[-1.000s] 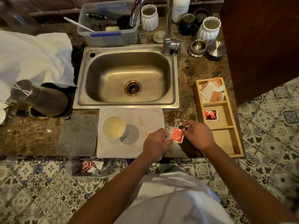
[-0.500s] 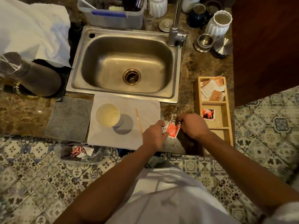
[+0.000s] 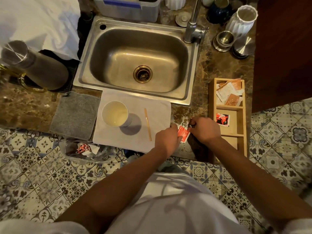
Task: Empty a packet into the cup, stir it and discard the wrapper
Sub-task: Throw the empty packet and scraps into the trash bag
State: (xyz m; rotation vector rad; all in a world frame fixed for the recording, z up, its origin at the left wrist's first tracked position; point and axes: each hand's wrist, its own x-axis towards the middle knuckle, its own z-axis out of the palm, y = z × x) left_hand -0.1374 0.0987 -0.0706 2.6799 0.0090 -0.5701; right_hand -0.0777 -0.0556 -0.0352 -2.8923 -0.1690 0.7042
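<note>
A small red packet (image 3: 183, 135) is pinched between both hands above the counter's front edge. My left hand (image 3: 167, 138) grips its left side, and my right hand (image 3: 205, 130) grips its top right corner. Left of them a white paper cup (image 3: 115, 114) stands upright on a white mat (image 3: 157, 103), with pale liquid inside. A thin wooden stirrer (image 3: 147, 124) lies on the mat between the cup and my left hand.
A wooden tray (image 3: 243, 135) at the right holds more packets (image 3: 222, 119). Below the counter edge hangs a plastic bag (image 3: 84, 152) with crumpled wrappers. A steel sink (image 3: 138, 58) lies behind the mat, a grey cloth (image 3: 76, 114) and a dark flask (image 3: 33, 65) to the left.
Both hands have kept hold of the red packet near the counter's front edge. The right hand's fingers have shifted at its top corner. The camera has tilted downward.
</note>
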